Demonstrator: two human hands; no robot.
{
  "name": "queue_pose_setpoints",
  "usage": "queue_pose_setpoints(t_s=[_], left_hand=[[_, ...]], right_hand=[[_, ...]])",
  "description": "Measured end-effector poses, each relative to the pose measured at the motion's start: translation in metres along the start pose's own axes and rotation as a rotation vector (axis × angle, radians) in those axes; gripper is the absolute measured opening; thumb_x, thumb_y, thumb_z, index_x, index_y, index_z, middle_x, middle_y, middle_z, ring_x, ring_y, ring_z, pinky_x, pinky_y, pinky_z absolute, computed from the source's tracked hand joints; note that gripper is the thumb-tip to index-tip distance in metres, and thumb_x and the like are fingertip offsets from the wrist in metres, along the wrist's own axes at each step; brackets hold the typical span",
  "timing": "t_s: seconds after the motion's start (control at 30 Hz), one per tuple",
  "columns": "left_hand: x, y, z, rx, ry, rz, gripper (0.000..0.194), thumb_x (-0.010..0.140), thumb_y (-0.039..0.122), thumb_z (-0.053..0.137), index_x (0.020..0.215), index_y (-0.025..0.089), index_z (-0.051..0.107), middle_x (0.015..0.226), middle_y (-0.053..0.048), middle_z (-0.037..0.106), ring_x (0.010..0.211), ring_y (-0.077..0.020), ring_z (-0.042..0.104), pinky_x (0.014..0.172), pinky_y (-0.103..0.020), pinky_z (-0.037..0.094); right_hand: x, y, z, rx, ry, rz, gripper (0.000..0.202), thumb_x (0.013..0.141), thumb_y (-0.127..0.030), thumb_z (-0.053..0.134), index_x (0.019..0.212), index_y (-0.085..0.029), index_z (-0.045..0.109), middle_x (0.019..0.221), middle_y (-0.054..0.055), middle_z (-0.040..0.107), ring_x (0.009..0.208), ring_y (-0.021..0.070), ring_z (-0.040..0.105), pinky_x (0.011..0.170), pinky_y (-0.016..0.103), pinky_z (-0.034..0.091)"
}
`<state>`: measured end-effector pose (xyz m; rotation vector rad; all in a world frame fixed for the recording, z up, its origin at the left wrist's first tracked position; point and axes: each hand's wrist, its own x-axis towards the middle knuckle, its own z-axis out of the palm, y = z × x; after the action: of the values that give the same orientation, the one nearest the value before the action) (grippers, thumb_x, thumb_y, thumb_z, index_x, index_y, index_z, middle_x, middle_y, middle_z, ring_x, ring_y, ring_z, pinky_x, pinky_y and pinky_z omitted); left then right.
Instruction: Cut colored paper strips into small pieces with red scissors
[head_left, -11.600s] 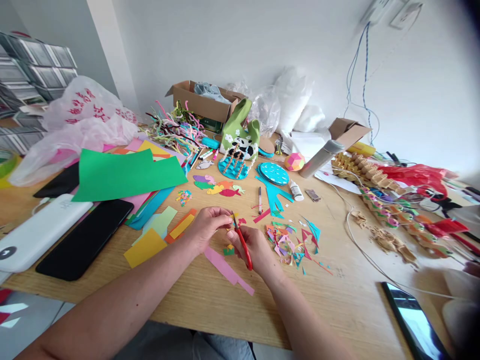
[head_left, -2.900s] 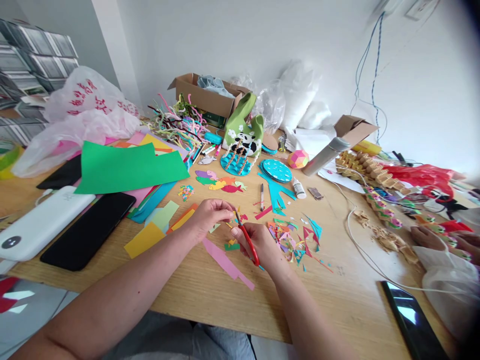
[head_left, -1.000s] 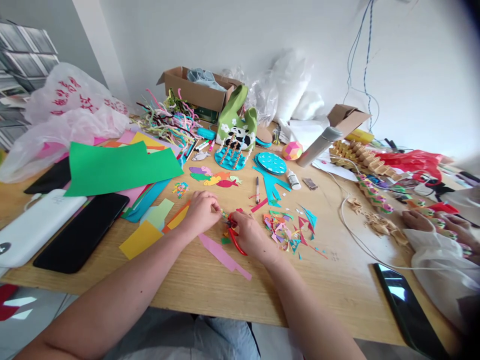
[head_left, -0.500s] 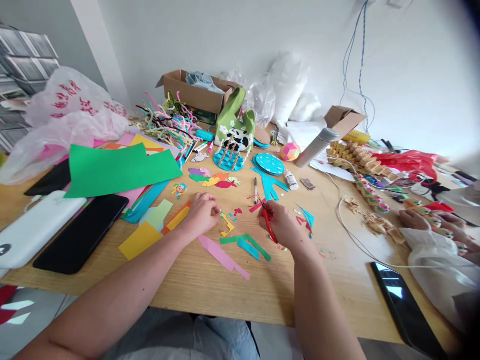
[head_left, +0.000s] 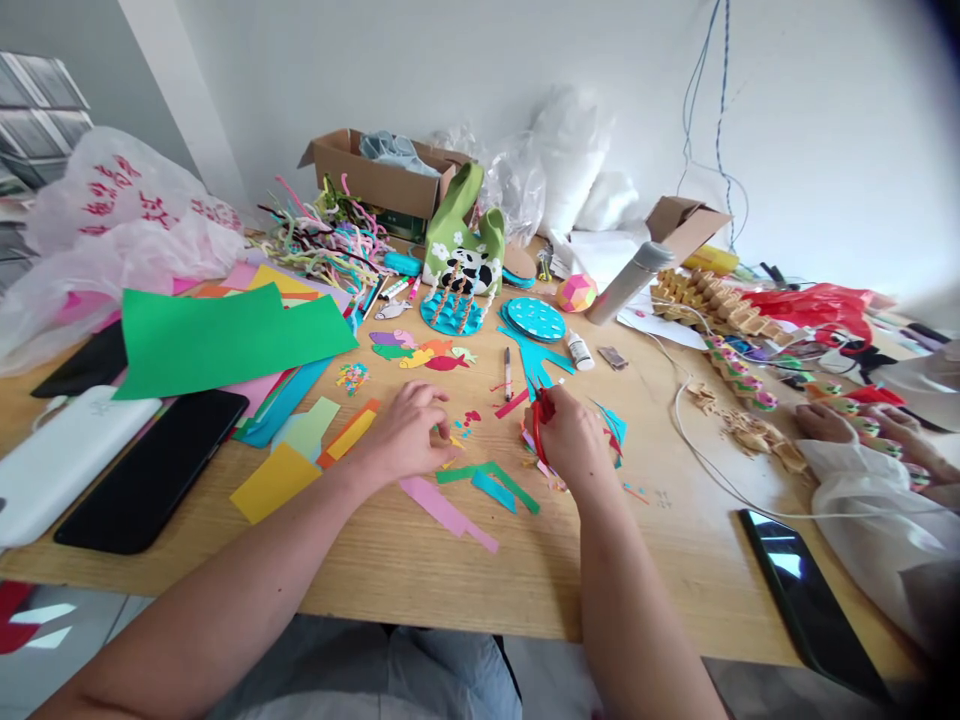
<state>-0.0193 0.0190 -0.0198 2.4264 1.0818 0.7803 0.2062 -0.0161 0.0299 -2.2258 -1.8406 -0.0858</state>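
My right hand (head_left: 564, 430) is closed round red-handled scissors (head_left: 538, 425), with the blades pointing away toward blue paper strips (head_left: 541, 362). To the left, my left hand (head_left: 412, 425) hovers low over the table, its fingers bent and apart, holding nothing that I can see. Close to its fingertips lie a bit of yellow paper (head_left: 452, 462), mostly hidden by the hand, and small red paper bits (head_left: 472, 416). Colourful paper fish (head_left: 427, 355) lie just beyond it. A pink strip (head_left: 450, 512) and a green strip (head_left: 514, 487) rest between my forearms.
Green card (head_left: 232, 340) covers stacked coloured sheets at left, beside a black phone (head_left: 154, 470) and a white power bank (head_left: 75, 460). A grey bottle (head_left: 630, 283) leans at back right. Another person's hand (head_left: 892, 440) rests at right, near a white cable (head_left: 679, 420).
My left hand has shifted slightly toward me, its fingers spreading over the yellow scrap. My right hand with the scissors has turned and moved slightly away. The view has shifted a little.
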Motion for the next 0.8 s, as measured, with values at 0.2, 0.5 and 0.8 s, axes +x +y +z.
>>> queue_pose_setpoints(t_s=[0.2, 0.5, 0.8], left_hand=[[-0.006, 0.011, -0.001, 0.023, -0.196, 0.013, 0.012, 0.069, 0.023, 0.071, 0.062, 0.018, 0.062, 0.124, -0.010, 0.055, 0.129, -0.0323, 0.035, 0.106, -0.049, 0.032], [-0.005, 0.006, 0.006, -0.001, -0.130, 0.018, 0.019, 0.074, 0.005, 0.056, 0.062, 0.018, 0.063, 0.115, -0.010, 0.059, 0.127, -0.0288, 0.038, 0.106, -0.048, 0.034], [0.006, 0.008, -0.002, -0.331, 0.156, -0.130, 0.006, 0.077, 0.018, 0.066, 0.072, 0.019, 0.064, 0.103, -0.007, 0.064, 0.105, -0.0222, 0.056, 0.094, -0.041, 0.043]], right_hand=[[-0.001, -0.005, 0.007, 0.173, 0.088, -0.004, 0.015, 0.080, -0.028, 0.050, 0.067, -0.021, 0.046, 0.060, 0.003, 0.056, 0.056, 0.0174, 0.049, 0.053, 0.025, 0.024], [-0.005, -0.012, 0.009, 0.372, 0.049, 0.029, 0.013, 0.075, -0.029, 0.056, 0.069, -0.021, 0.048, 0.062, 0.001, 0.057, 0.058, 0.0172, 0.051, 0.053, 0.025, 0.030], [-0.010, -0.026, 0.009, 0.893, -0.317, 0.008, 0.025, 0.076, -0.041, 0.062, 0.072, -0.018, 0.054, 0.063, 0.001, 0.057, 0.058, 0.0150, 0.051, 0.054, 0.025, 0.037]])
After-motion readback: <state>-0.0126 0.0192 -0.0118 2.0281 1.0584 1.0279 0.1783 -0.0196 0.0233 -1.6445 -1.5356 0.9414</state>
